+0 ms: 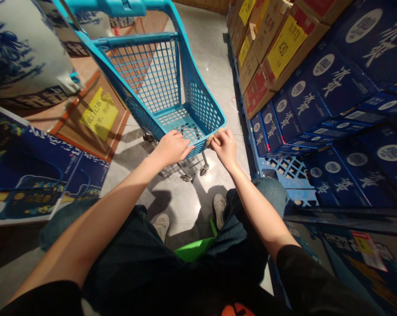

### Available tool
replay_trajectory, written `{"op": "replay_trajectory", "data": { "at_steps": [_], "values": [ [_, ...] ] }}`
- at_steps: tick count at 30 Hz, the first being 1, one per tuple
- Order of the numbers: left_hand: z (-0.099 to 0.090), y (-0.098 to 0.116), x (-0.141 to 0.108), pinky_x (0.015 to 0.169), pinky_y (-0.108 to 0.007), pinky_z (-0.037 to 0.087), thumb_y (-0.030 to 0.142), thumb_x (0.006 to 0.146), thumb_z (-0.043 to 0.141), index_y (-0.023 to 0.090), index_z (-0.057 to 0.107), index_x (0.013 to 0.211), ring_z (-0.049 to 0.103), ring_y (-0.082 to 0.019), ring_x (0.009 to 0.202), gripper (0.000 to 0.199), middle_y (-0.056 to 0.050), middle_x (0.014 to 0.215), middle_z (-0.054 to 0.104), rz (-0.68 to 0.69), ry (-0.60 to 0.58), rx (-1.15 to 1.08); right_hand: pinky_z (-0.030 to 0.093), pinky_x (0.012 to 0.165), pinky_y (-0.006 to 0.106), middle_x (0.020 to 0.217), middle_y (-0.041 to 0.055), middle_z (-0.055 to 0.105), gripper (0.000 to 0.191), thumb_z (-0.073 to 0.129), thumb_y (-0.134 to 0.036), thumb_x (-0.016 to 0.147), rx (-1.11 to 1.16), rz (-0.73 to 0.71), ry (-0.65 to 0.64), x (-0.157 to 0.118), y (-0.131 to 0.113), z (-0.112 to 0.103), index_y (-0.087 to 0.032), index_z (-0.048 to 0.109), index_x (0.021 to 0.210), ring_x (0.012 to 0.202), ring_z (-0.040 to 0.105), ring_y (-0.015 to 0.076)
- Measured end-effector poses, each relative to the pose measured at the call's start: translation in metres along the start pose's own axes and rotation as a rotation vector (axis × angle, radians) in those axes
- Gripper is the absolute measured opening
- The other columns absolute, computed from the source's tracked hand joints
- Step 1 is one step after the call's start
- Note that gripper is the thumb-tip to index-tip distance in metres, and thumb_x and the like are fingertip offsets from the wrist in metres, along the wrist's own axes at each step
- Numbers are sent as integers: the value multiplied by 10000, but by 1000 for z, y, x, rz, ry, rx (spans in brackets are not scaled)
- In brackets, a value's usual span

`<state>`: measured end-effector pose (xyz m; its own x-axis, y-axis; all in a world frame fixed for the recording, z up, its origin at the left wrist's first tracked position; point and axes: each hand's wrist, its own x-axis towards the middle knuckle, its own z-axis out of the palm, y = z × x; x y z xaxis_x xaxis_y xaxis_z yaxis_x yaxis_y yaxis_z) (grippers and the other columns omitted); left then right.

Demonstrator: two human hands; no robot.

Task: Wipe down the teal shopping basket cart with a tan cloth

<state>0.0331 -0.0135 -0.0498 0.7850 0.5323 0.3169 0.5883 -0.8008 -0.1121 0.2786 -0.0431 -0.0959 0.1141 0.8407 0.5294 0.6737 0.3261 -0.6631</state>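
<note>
Fingers of my right hand [225,148] are drawn narrow, pinching a tan wad [209,141] at the near right corner of the blue shopping cart [192,72]; the wad lies left of the fingertips, against the rim. Cart directly ahead of me, its long axis running away and leftward from my hands to the handle [119,8]. My left hand [172,148] lies back upward over the same near rim, farther from the wad than my right; whether it grips or merely rests, I cannot tell. Blue boxes [303,98] flank the cart at right, a wooden cabinet [116,98] at left.
</note>
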Motion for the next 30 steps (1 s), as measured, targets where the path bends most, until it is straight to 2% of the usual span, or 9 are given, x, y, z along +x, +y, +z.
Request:
{"op": "replay_trajectory", "data": {
  "at_steps": [4, 8, 11, 16, 18, 25, 30],
  "values": [
    [0, 0, 0, 897, -466, 556, 359, 1078, 469, 158, 779, 840, 722, -301, 809, 439, -144, 769, 758, 6, -1, 24, 530, 789, 327, 921, 23, 578, 68, 719, -218, 907, -13, -87, -101, -5, -7, 2, -238, 662, 876, 865, 584, 203],
    [1, 0, 1, 890, -467, 552, 346, 1054, 510, 172, 778, 815, 720, -301, 806, 399, -142, 770, 761, -9, 11, -31, 523, 783, 323, 886, 15, 560, 107, 702, -230, 920, -24, -7, -6, 6, 4, -5, -231, 649, 827, 844, 571, 196],
    [1, 0, 2, 887, -466, 550, 357, 1064, 493, 167, 778, 816, 717, -298, 802, 422, -147, 774, 761, 6, 4, -6, 510, 767, 315, 876, 5, 544, 139, 692, -197, 918, -32, 27, 46, 4, 3, -3, -232, 616, 806, 820, 561, 187],
    [-1, 1, 0, 908, -472, 548, 353, 1053, 517, 152, 792, 845, 729, -305, 829, 399, -155, 782, 761, -17, -1, -49, 516, 787, 314, 933, 16, 569, 110, 705, -170, 924, -20, -89, -113, -13, -19, 8, -236, 636, 870, 845, 576, 186],
    [-1, 1, 0, 905, -474, 550, 346, 1044, 536, 152, 793, 845, 731, -310, 831, 378, -152, 778, 763, -31, 2, -80, 517, 791, 316, 939, 17, 570, 87, 704, -175, 932, -22, -97, -145, -12, -20, 7, -239, 653, 900, 860, 584, 191],
    [-1, 1, 3, 885, -461, 546, 354, 1076, 483, 159, 788, 855, 723, -294, 810, 424, -144, 776, 762, 14, -18, 36, 536, 780, 320, 888, 8, 552, 100, 710, -208, 923, -12, -14, -2, -2, -4, 2, -227, 644, 850, 823, 562, 185],
    [0, 1, 0, 887, -466, 555, 362, 1080, 487, 144, 792, 862, 727, -311, 816, 434, -156, 785, 766, 7, -12, 26, 536, 784, 327, 946, 29, 578, 74, 701, -232, 940, -37, -75, -82, -14, -10, 10, -236, 651, 886, 859, 593, 194]
  ]
}}
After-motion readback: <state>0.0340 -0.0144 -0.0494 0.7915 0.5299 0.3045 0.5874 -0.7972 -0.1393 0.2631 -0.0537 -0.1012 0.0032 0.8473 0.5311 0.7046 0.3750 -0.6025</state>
